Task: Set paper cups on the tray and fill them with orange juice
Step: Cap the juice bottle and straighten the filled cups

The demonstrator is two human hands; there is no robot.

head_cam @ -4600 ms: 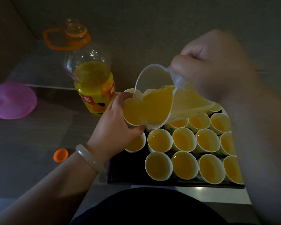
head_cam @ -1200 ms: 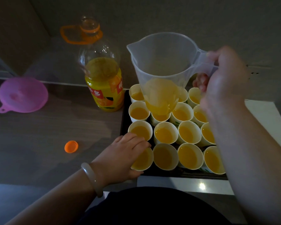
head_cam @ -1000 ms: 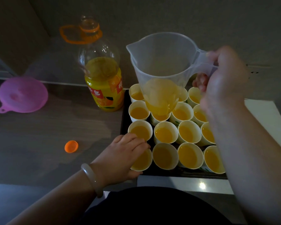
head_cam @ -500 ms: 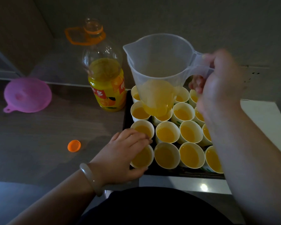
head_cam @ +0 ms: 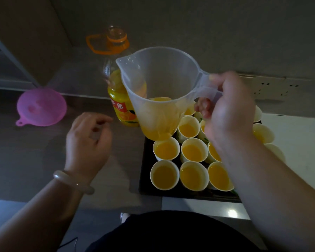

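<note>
The right hand (head_cam: 227,113) grips the jug (head_cam: 158,91) by its handle above the filled cups (head_cam: 165,174) on the tray (head_cam: 144,179). The left hand (head_cam: 86,140) hovers beside them, fingers loosely curled, holding nothing.

Grey wall (head_cam: 225,24), dark counter (head_cam: 25,151) (dim)

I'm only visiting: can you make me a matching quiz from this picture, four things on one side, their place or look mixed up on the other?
1 jug
2 funnel
3 bottle
4 paper cups

A stand on the black tray
B pink, lies on the counter
C has an orange carry handle
D held by the right hand

Pairs: 1-D, 2-B, 3-C, 4-A
</note>
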